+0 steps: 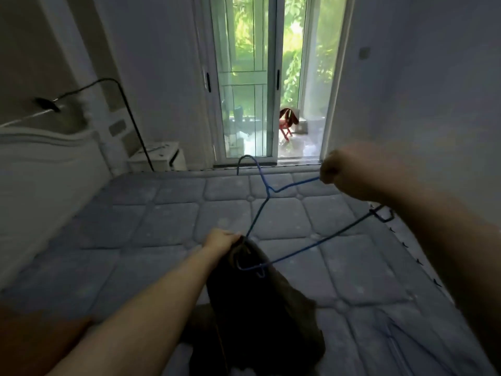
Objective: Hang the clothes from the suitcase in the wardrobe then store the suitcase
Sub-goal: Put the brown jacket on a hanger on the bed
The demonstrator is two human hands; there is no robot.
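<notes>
Low in the middle, the left hand (221, 240) pinches the dark shirt (260, 302) over the bed (162, 218), while the right hand (343, 172), curled shut, holds the blue hanger (271, 189) slanting from upper right down into the shirt's top.

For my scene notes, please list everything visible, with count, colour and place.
hanger: one, blue wire, above the mattress, held by both hands
garment: one, dark, lower centre, one hanger end inside it
mattress: one, grey quilted, bare
headboard: one, white, left
bedside table: one, white, by the wall
glass door: one, white frame, rear
left hand: one, pinches the garment
right hand: one, grips the hanger
</notes>
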